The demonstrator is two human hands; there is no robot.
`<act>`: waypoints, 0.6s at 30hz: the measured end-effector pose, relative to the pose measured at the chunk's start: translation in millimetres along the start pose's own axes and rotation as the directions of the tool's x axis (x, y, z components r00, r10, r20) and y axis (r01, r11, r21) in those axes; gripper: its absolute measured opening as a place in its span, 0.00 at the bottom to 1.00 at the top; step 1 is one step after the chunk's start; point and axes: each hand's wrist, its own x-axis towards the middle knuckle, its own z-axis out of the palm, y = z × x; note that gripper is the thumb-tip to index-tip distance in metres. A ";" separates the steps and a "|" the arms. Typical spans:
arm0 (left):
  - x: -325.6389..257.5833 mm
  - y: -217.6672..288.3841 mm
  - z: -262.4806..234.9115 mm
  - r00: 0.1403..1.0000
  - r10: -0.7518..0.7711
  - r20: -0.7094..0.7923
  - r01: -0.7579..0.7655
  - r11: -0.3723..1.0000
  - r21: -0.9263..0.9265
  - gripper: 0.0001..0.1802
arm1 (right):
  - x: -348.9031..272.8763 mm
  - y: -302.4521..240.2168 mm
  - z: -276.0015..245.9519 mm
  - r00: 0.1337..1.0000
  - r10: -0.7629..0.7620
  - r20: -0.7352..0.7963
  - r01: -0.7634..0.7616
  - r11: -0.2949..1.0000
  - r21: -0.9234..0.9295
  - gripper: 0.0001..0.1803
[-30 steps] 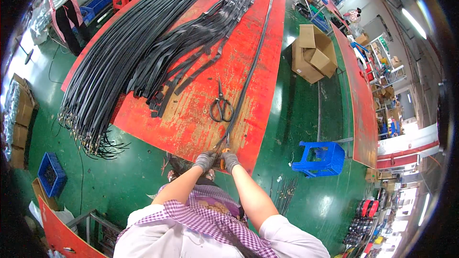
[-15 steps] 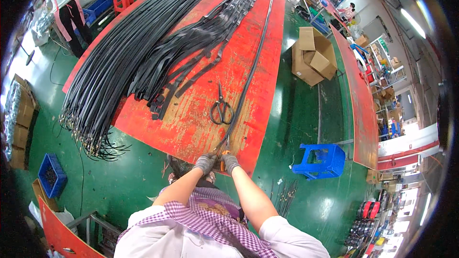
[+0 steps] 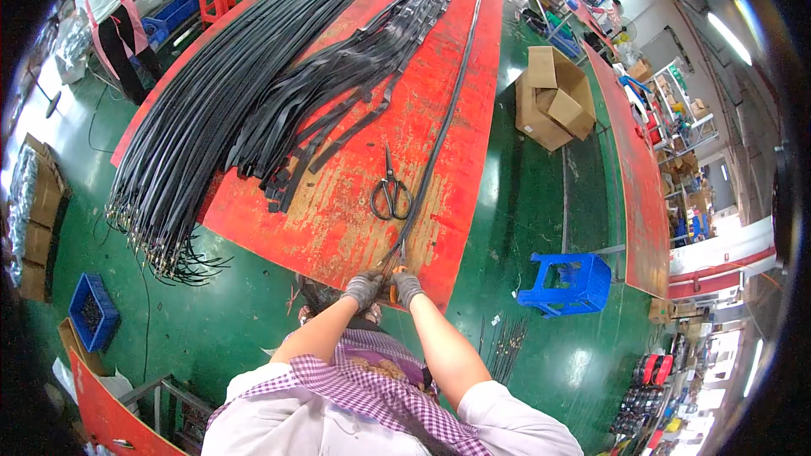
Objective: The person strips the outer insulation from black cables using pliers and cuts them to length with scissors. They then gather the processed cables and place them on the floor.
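At the near edge of the red table (image 3: 338, 245), both my hands wear grey gloves. My left hand (image 3: 362, 289) is closed around the near end of a long black cable (image 3: 439, 139), which runs up the table to its far end. Close beside it, my right hand (image 3: 407, 287) grips orange-handled pliers (image 3: 394, 294); a slim metal tip points up along the cable, and the rest is covered by my fingers. Black-handled scissors (image 3: 390, 196) lie just beyond my hands, left of the cable, blades pointing away.
A thick bundle of black cables (image 3: 203, 127) hangs over the table's left edge, beside flat black sleeves (image 3: 312, 93). On the right are an opened cardboard box (image 3: 549, 105) and a blue stool (image 3: 568, 285). A blue crate (image 3: 91, 312) sits on the left floor; a co-worker (image 3: 114, 21) stands far left.
My hands, the cable and the pliers stay practically in place. The co-worker at far left has shifted slightly.
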 end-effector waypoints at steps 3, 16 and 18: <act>-2.8 4.2 -2.8 0.999 -0.030 -0.022 0.033 0.986 0.163 0.18 | 3.4 17.4 4.6 0.997 -0.080 0.020 0.073 0.969 0.237 0.11; -1.8 7.9 3.5 0.998 -0.001 0.064 0.008 0.995 -0.102 0.14 | 50.7 36.4 10.2 0.972 -0.210 0.106 0.221 0.970 -0.103 0.13; 1.5 17.2 15.5 0.993 0.006 0.118 0.019 0.977 -0.210 0.12 | 78.3 52.6 6.0 0.975 -0.182 0.129 0.188 0.981 -0.037 0.16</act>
